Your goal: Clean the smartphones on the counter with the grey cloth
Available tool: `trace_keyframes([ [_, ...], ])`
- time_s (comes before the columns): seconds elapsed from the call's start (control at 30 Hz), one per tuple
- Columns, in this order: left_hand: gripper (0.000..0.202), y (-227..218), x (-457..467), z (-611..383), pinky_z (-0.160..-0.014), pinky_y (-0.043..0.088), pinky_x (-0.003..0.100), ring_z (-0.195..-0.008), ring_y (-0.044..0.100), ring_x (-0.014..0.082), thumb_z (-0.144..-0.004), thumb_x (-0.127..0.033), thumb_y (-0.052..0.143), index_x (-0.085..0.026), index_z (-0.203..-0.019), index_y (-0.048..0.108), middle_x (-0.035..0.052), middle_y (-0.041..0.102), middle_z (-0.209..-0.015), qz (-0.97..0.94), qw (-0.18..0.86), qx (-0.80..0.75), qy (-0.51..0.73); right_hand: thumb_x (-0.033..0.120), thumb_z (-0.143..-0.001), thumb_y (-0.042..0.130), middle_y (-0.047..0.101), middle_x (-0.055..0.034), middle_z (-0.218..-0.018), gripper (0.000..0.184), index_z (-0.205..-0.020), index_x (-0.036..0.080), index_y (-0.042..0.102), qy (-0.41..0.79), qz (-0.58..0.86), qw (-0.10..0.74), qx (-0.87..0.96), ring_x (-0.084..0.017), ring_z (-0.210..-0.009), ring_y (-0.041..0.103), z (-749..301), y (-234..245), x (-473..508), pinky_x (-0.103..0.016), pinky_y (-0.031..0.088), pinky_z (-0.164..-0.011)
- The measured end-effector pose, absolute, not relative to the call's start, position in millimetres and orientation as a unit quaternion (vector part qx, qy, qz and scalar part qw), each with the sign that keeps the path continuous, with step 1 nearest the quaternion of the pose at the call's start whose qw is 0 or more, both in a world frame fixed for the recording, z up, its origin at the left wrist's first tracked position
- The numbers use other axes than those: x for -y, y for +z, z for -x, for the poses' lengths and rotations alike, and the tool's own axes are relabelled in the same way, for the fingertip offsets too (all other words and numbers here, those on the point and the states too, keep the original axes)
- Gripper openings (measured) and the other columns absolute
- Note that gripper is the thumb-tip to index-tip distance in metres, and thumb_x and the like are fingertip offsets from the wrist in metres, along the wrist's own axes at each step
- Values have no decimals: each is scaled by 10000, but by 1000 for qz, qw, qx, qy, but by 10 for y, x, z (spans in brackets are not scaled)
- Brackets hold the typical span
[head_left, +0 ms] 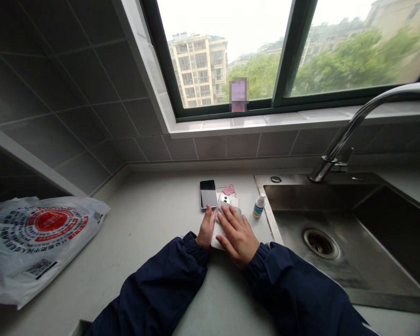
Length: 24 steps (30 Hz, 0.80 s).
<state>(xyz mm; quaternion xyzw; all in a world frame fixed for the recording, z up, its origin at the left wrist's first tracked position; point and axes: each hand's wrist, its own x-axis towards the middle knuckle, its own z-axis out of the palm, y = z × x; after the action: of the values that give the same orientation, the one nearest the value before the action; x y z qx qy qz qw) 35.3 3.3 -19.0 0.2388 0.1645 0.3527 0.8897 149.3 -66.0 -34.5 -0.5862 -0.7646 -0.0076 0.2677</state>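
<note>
My left hand [206, 227] grips the left edge of a silver-white smartphone [225, 200], which has a round camera ring at its top. My right hand [238, 237] lies flat across a white pad [218, 236], possibly a cloth, covering the phone's lower part. A black-screened smartphone [208, 193] lies just beyond my left hand. Behind the white phone is a clear plastic sleeve [227, 188] holding a pink slip. A small white bottle with a blue label [259, 206] stands right of my right hand, not touching it.
Everything lies on a pale stone counter [154, 224]. To the right are a steel sink [322, 242] and a curved chrome faucet [357, 126]. A white printed plastic bag [38, 242] lies at the left. Grey tiles and a window stand behind.
</note>
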Motion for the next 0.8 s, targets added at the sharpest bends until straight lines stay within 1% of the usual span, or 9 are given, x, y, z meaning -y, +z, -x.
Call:
trace_keyframes([
  [0.13,727,-187,-30,-351,-1159,246,429,-1303,479,309,-941,-608,298,-67,-1406,435,194,597,-1286,-239,890,-165,351,382,-957,419,237,-117,-1571,576,-1483,154,358,-7,586,266,766,-362,-1451,214,-1498,-349,661,-636,373,-1039],
  [0.3,711,-167,-22,-356,-1158,252,429,-1305,477,305,-955,-589,269,-65,-1405,437,190,600,-1286,-234,890,-164,355,388,-956,422,240,-124,-1571,581,-1484,153,357,-7,583,270,767,-362,-1451,213,-1498,-344,661,-625,380,-1037],
  [0.43,710,-134,-10,-361,-1155,260,430,-1305,479,307,-956,-582,274,-58,-1411,425,196,594,-1294,-231,886,-177,360,385,-961,405,235,-127,-1571,574,-1478,139,362,-6,583,267,767,-364,-1452,209,-1484,-330,670,-649,368,-1034],
  [0.53,716,-131,-4,-362,-1161,251,428,-1318,465,307,-946,-590,314,-67,-1426,408,194,584,-1314,-234,887,-176,358,388,-965,399,230,-120,-1574,572,-1485,157,345,-8,586,266,766,-359,-1455,202,-1480,-327,672,-667,351,-1035],
  [0.67,683,-122,23,-353,-1178,220,385,-1372,400,286,-959,-550,321,-78,-1448,390,169,555,-1366,-255,888,-169,342,384,-978,379,218,-107,-1582,585,-1520,201,258,-32,597,282,750,-348,-1463,181,-1518,-325,656,-680,319,-1045],
  [0.8,632,-67,71,-328,-1184,196,375,-1424,313,272,-969,-524,304,-144,-1469,378,119,485,-1449,-296,891,-154,308,383,-989,367,182,-118,-1590,628,-1546,193,150,-62,616,302,725,-345,-1470,151,-1578,-313,630,-653,277,-1083],
])
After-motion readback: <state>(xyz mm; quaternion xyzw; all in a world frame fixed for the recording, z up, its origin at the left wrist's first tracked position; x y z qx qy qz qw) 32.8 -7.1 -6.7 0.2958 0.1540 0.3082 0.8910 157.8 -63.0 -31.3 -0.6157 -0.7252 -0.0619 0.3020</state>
